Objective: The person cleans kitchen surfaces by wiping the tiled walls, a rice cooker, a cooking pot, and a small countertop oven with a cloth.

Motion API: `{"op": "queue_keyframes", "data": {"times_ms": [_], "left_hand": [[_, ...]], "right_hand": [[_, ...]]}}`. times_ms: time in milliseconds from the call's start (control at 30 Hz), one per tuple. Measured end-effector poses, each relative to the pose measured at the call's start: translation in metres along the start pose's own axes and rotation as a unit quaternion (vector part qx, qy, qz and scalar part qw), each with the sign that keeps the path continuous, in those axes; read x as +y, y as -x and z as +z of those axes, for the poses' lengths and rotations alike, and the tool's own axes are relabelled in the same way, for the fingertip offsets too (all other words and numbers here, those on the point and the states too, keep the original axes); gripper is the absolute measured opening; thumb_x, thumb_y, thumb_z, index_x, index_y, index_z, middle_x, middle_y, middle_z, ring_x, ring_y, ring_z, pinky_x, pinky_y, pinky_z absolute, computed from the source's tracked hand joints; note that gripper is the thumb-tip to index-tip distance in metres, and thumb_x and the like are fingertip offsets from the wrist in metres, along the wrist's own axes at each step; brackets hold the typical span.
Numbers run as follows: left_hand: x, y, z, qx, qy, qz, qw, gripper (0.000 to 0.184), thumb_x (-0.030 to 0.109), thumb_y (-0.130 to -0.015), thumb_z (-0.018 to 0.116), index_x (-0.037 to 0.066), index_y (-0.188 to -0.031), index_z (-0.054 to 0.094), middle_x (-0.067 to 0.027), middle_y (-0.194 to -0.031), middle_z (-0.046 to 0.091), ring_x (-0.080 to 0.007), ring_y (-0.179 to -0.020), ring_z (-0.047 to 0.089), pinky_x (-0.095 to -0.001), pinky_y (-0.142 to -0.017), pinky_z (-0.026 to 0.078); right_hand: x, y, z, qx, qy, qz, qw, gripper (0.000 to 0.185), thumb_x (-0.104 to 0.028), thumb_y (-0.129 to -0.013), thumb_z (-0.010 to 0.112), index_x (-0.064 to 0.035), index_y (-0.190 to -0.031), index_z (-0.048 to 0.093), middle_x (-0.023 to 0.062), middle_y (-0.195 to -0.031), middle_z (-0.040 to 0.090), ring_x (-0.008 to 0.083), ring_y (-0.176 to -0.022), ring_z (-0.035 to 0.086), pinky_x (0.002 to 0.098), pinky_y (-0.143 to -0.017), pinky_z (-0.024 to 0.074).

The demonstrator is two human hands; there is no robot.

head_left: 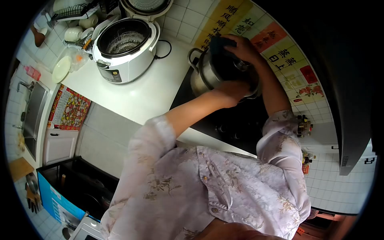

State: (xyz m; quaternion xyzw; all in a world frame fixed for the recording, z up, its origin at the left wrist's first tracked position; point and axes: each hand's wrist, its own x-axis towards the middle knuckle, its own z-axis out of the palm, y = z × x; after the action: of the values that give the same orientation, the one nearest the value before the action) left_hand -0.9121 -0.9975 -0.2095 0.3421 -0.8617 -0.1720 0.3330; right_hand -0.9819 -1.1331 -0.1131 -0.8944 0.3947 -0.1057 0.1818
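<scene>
A steel pot [203, 75] with a loop handle stands on the black stove, its inside dark. At its far rim, my right hand [243, 49] is closed on a dark cloth [219, 45], which lies over the rim. My left hand [234, 93] reaches over the pot's near side; its fingers are hidden, and whether it holds anything does not show. Between my hands is a small shiny round part [241, 65], too dark to make out fully.
Left of the stove, an open white rice cooker [124, 68] sits on the white counter [136, 102], its cord trailing right. Beyond it are dishes [73, 34] and a pale green plate [61, 69]. A dark range hood [336, 60] overhangs the right. Bottles [305, 126] stand near the right wall.
</scene>
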Motion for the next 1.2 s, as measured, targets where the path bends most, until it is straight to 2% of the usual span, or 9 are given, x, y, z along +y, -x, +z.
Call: {"op": "queue_keyframes", "data": {"times_ms": [67,167,300,367,467,600,700,933,1200], "left_hand": [[0.029,0.025,-0.083,-0.048,0.077,-0.12,0.989,0.022,0.015,-0.084,0.055,0.011,-0.104,0.064,-0.0103,-0.098,0.065,-0.0251,-0.093,0.063,-0.0353,-0.087,0.046],[0.004,0.013,-0.131,0.261,0.138,-0.091,0.951,0.02,0.014,-0.084,0.054,0.007,-0.1,0.065,-0.0108,-0.076,0.068,-0.0234,-0.069,0.066,-0.0309,-0.066,0.053],[-0.04,-0.082,-0.107,0.141,-0.053,-0.055,0.987,0.027,0.024,-0.088,0.053,0.011,-0.109,0.063,-0.0126,-0.101,0.065,-0.0247,-0.091,0.064,-0.0363,-0.081,0.05],[-0.064,-0.115,-0.074,-0.07,-0.09,-0.111,0.987,0.031,0.03,-0.089,0.051,0.02,-0.116,0.06,-0.0092,-0.117,0.059,-0.0243,-0.105,0.057,-0.0398,-0.09,0.045],[-0.066,-0.108,-0.066,-0.107,-0.049,-0.021,0.993,0.029,0.033,-0.087,0.052,0.022,-0.112,0.062,-0.011,-0.113,0.06,-0.0258,-0.104,0.057,-0.0381,-0.087,0.046],[-0.084,-0.106,-0.052,-0.026,-0.055,0.023,0.998,0.029,0.037,-0.086,0.054,0.028,-0.113,0.062,-0.0078,-0.111,0.062,-0.026,-0.102,0.058,-0.039,-0.086,0.046],[-0.041,-0.089,-0.073,-0.072,-0.06,-0.064,0.994,0.033,0.035,-0.084,0.06,0.026,-0.116,0.061,-0.0074,-0.111,0.062,-0.0249,-0.101,0.059,-0.04,-0.086,0.047],[-0.07,-0.109,-0.043,-0.112,-0.107,0.009,0.988,0.044,0.034,-0.081,0.065,0.01,-0.117,0.059,-0.0099,-0.111,0.062,-0.0256,-0.101,0.059,-0.0396,-0.087,0.047],[-0.069,-0.111,-0.04,-0.069,-0.129,0.026,0.989,0.044,0.028,-0.077,0.069,0.019,-0.119,0.059,-0.0087,-0.11,0.062,-0.026,-0.102,0.058,-0.0394,-0.089,0.045]], "right_hand": [[-0.019,0.011,0.012,-0.002,0.067,0.007,0.998,0.04,-0.02,-0.078,0.067,-0.0153,-0.117,0.058,0.0109,-0.116,0.059,0.0266,-0.108,0.055,0.0385,-0.092,0.0438],[-0.025,0.034,0.037,-0.014,0.185,-0.092,0.978,0.033,-0.021,-0.084,0.059,-0.0096,-0.115,0.056,0.0134,-0.112,0.059,0.0292,-0.106,0.055,0.041,-0.089,0.0443],[-0.016,0.029,0.077,0.14,0.202,-0.098,0.964,0.035,-0.019,-0.083,0.059,-0.0007,-0.112,0.053,0.0176,-0.108,0.057,0.0344,-0.101,0.054,0.0433,-0.087,0.0422],[-0.014,0.027,0.087,0.179,0.214,-0.069,0.958,0.034,-0.018,-0.086,0.053,0.0012,-0.114,0.051,0.0215,-0.109,0.055,0.0362,-0.105,0.051,0.0467,-0.087,0.0401],[-0.045,0.06,0.074,0.151,0.198,-0.081,0.965,0.035,-0.019,-0.084,0.055,-0.0019,-0.115,0.051,0.0217,-0.11,0.054,0.0375,-0.104,0.051,0.0448,-0.09,0.0395],[-0.059,0.095,0.073,0.216,0.152,-0.14,0.954,0.038,-0.009,-0.072,0.066,-0.0023,-0.107,0.055,0.0182,-0.105,0.057,0.0349,-0.101,0.054,0.0463,-0.087,0.041],[-0.053,0.097,0.075,0.183,0.103,-0.118,0.97,0.04,-0.007,-0.07,0.068,-0.0024,-0.108,0.055,0.018,-0.104,0.057,0.0342,-0.101,0.054,0.0444,-0.085,0.0427],[-0.043,0.133,0.068,0.187,0.094,-0.105,0.972,0.041,-0.007,-0.07,0.068,-0.0055,-0.109,0.055,0.016,-0.109,0.057,0.0327,-0.102,0.054,0.0402,-0.085,0.0451],[0.047,0.188,0.056,0.209,0.128,0.106,0.964,0.036,-0.015,-0.084,0.057,-0.0079,-0.118,0.049,0.0155,-0.117,0.053,0.0375,-0.108,0.05,0.0433,-0.089,0.0421]]}}
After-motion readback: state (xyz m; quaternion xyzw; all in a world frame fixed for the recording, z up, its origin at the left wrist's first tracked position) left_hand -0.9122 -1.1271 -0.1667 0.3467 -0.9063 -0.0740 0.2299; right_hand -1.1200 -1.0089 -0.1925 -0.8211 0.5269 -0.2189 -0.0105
